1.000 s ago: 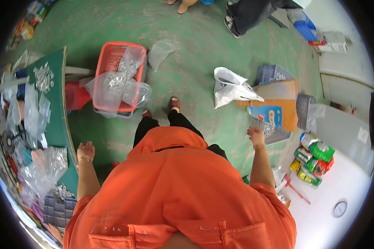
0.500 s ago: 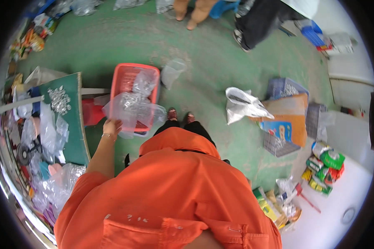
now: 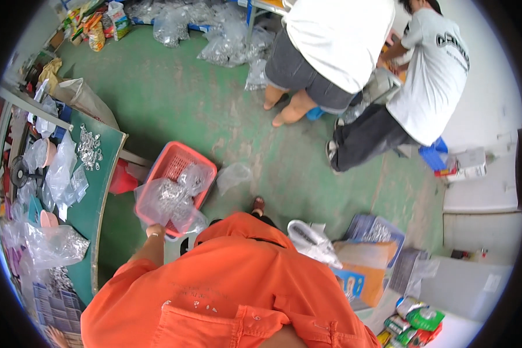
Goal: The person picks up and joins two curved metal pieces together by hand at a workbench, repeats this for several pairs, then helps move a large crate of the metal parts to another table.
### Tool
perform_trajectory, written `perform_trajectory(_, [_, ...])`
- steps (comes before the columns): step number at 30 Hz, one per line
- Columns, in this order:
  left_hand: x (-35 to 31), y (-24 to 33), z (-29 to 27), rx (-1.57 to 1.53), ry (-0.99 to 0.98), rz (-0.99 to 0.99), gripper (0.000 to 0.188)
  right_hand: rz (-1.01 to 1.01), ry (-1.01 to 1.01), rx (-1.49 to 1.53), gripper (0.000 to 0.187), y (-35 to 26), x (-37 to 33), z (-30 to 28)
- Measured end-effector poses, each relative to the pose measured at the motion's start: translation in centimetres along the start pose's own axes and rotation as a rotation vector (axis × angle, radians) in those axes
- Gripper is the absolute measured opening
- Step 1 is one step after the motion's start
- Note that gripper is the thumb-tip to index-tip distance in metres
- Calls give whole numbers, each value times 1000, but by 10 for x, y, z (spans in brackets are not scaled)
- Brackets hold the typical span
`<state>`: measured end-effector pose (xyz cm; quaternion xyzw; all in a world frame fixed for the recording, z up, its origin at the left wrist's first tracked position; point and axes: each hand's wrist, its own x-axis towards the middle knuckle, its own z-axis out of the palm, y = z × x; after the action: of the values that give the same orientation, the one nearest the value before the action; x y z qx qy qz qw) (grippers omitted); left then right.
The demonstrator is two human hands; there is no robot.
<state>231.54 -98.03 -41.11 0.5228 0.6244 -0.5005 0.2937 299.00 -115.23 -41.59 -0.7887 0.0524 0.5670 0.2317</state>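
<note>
At the near end of a red plastic basket (image 3: pixel 206 164), my left hand (image 3: pixel 155 230) is closed at the edge of a clear plastic bag (image 3: pixel 148 200). Its fingers are small and partly hidden by the plastic. The bag lies inside and over the basket's rim, with shiny silvery small parts (image 3: pixel 169 196) showing through it. A second knotted clear bag (image 3: pixel 195 177) rests beside it in the basket. No part of my right hand can be seen.
A green-topped table (image 3: pixel 101 191) stands left, holding silvery parts and plastic bags. A crumpled clear bag (image 3: pixel 234 177) lies right of the basket. A white sack (image 3: pixel 313 240), grey crates and cardboard (image 3: pixel 365 255) are at right. Two people (image 3: pixel 336 46) stand ahead; another person's hand (image 3: pixel 57 336) shows lower left.
The view has swung, bringing the people ahead and more of the far floor into sight. My left hand stays at the bag's near edge by the basket.
</note>
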Motion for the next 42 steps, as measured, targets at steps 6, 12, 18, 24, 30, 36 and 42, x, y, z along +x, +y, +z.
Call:
perform_trajectory(6, [-55, 66, -11, -1217, 256, -445, 18, -245, 21, -266, 21, -168, 16, 5])
perform_trajectory(12, [-43, 68, 34, -1581, 553, -658, 27, -628, 201, -770, 31, -253, 65, 58])
perform_trajectory(18, [-12, 58, 4, -1183, 411, -621, 36, -870, 91, -991, 31, -237, 162, 47])
perform_trajectory(24, [142, 91, -40, -903, -150, 182, 35, -677, -219, -727, 20, -357, 105, 243])
perform_trajectory(30, [206, -4, -190, -1255, -203, -36, 34, -880, -531, -1024, 28, -472, -22, 528])
perform_trajectory(36, [245, -173, -304, -1743, 38, -299, 33, -925, -805, -1072, 33, -561, -160, 727])
perform_trajectory(42, [292, -297, -399, -2116, 170, -343, 32, -1164, -551, -1124, 26, -649, -190, 833])
